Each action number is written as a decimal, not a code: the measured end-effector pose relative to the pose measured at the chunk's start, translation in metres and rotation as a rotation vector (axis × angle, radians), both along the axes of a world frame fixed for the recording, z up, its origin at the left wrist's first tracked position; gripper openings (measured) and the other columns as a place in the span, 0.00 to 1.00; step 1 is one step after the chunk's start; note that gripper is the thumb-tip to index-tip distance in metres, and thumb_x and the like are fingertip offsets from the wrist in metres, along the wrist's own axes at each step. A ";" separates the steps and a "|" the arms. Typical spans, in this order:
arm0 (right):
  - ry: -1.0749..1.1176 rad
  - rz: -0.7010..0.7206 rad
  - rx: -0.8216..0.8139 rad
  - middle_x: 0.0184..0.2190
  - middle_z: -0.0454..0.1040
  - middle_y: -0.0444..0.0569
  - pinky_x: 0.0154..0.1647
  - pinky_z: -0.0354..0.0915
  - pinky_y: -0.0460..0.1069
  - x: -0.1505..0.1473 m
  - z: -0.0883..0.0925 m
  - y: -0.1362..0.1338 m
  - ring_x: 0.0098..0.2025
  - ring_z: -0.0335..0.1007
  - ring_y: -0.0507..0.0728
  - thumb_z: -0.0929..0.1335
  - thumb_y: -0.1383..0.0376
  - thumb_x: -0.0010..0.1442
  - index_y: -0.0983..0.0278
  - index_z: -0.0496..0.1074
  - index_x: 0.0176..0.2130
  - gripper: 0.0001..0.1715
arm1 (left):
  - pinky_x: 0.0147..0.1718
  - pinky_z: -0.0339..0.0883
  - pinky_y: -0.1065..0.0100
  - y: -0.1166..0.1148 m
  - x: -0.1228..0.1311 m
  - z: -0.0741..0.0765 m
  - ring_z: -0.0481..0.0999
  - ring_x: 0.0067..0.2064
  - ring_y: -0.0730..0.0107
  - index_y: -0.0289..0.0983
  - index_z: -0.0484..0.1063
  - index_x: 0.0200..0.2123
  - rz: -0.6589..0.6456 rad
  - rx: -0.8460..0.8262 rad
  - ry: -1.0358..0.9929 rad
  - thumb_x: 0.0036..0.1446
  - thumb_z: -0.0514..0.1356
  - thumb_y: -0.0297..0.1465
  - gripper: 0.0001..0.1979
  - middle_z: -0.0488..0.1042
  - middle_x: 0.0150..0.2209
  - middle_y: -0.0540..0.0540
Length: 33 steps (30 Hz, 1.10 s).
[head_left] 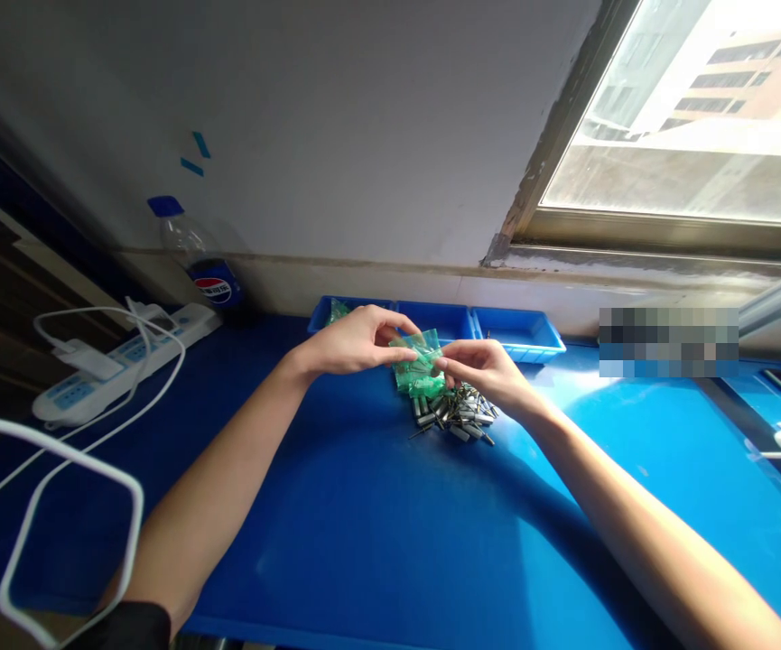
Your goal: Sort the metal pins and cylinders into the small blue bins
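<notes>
A small green see-through plastic bag (421,348) is pinched between both my hands, above the blue table. My left hand (363,341) grips its left side with thumb and fingers. On its right edge, my right hand (481,368) closes with thumb and forefinger. More green plastic (429,388) shows just below the bag; whether it is a separate bag I cannot tell. Under my hands lies a loose pile of small metal cylinders with thin shafts (461,417). Part of the pile is hidden by my right hand.
Blue bins (522,336) stand in a row against the wall, the left one with green plastic (338,311) in it. A Pepsi bottle (212,280) and a white power strip (71,397) are at the left. A white cable (136,524) loops near my left forearm.
</notes>
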State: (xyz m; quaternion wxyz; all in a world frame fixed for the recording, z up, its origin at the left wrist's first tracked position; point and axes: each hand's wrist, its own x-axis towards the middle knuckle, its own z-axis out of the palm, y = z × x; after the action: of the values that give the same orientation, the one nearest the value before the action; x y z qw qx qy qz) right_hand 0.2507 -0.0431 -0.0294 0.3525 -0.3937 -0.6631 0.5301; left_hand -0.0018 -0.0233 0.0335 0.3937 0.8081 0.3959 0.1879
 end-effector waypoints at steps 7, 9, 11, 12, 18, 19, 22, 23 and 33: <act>0.069 -0.140 -0.062 0.35 0.82 0.51 0.32 0.67 0.50 0.002 -0.002 0.006 0.29 0.69 0.54 0.76 0.46 0.58 0.63 0.82 0.42 0.24 | 0.52 0.71 0.61 0.011 -0.023 0.003 0.81 0.49 0.54 0.39 0.83 0.48 0.449 0.569 0.297 0.64 0.61 0.34 0.13 0.83 0.49 0.42; 0.101 -0.140 -0.080 0.34 0.82 0.51 0.32 0.66 0.50 0.003 -0.002 0.007 0.29 0.69 0.53 0.76 0.47 0.57 0.64 0.82 0.39 0.23 | 0.54 0.71 0.59 0.017 -0.031 -0.003 0.80 0.54 0.49 0.39 0.83 0.51 0.483 0.546 0.477 0.65 0.60 0.32 0.15 0.82 0.53 0.40; 0.134 -0.128 -0.103 0.34 0.81 0.51 0.31 0.66 0.49 0.004 -0.001 0.007 0.29 0.69 0.53 0.77 0.48 0.57 0.64 0.81 0.39 0.22 | 0.53 0.71 0.58 0.021 -0.036 -0.012 0.80 0.55 0.46 0.38 0.81 0.55 0.385 0.402 0.598 0.64 0.63 0.37 0.19 0.81 0.54 0.37; 0.154 -0.122 -0.114 0.34 0.81 0.50 0.31 0.65 0.49 0.005 0.000 0.007 0.29 0.69 0.52 0.77 0.49 0.57 0.64 0.81 0.40 0.22 | 0.52 0.71 0.59 0.022 -0.038 -0.016 0.80 0.55 0.45 0.38 0.81 0.55 0.345 0.359 0.634 0.63 0.64 0.42 0.22 0.81 0.54 0.37; 0.233 -0.130 -0.159 0.33 0.80 0.50 0.32 0.65 0.49 0.011 -0.002 0.012 0.28 0.69 0.52 0.77 0.50 0.59 0.64 0.80 0.44 0.23 | 0.56 0.68 0.62 0.023 -0.040 -0.036 0.76 0.58 0.49 0.43 0.76 0.61 0.229 0.326 0.576 0.63 0.59 0.55 0.31 0.77 0.57 0.38; 0.239 -0.134 -0.159 0.33 0.80 0.50 0.32 0.65 0.49 0.012 -0.002 0.013 0.28 0.68 0.51 0.77 0.50 0.59 0.65 0.80 0.44 0.23 | 0.57 0.67 0.61 0.025 -0.040 -0.039 0.76 0.58 0.49 0.44 0.75 0.61 0.249 0.322 0.575 0.63 0.58 0.56 0.32 0.75 0.59 0.37; 0.253 -0.132 -0.152 0.33 0.80 0.49 0.31 0.64 0.48 0.015 -0.002 0.016 0.28 0.68 0.50 0.77 0.50 0.58 0.65 0.80 0.43 0.22 | 0.57 0.67 0.60 0.030 -0.041 -0.043 0.76 0.58 0.49 0.46 0.74 0.63 0.287 0.306 0.568 0.64 0.53 0.59 0.34 0.71 0.61 0.37; 0.252 -0.125 -0.150 0.33 0.80 0.49 0.32 0.64 0.48 0.016 -0.001 0.016 0.28 0.68 0.50 0.77 0.50 0.58 0.65 0.80 0.43 0.22 | 0.57 0.67 0.60 0.032 -0.041 -0.044 0.76 0.58 0.50 0.46 0.75 0.63 0.291 0.305 0.562 0.65 0.53 0.59 0.35 0.71 0.61 0.37; -0.148 -0.205 0.046 0.33 0.82 0.51 0.30 0.65 0.48 0.032 0.018 0.019 0.30 0.72 0.53 0.74 0.50 0.61 0.65 0.80 0.40 0.20 | 0.45 0.70 0.65 0.015 -0.020 -0.013 0.81 0.44 0.60 0.39 0.84 0.44 0.278 0.569 0.339 0.67 0.59 0.39 0.15 0.83 0.44 0.44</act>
State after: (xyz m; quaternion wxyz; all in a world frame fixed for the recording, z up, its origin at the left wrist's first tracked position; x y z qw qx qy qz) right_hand 0.2824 -0.0238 -0.0111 0.3640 -0.4894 -0.6556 0.4452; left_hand -0.0216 -0.0078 0.0204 0.0523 0.8434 0.4937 0.2056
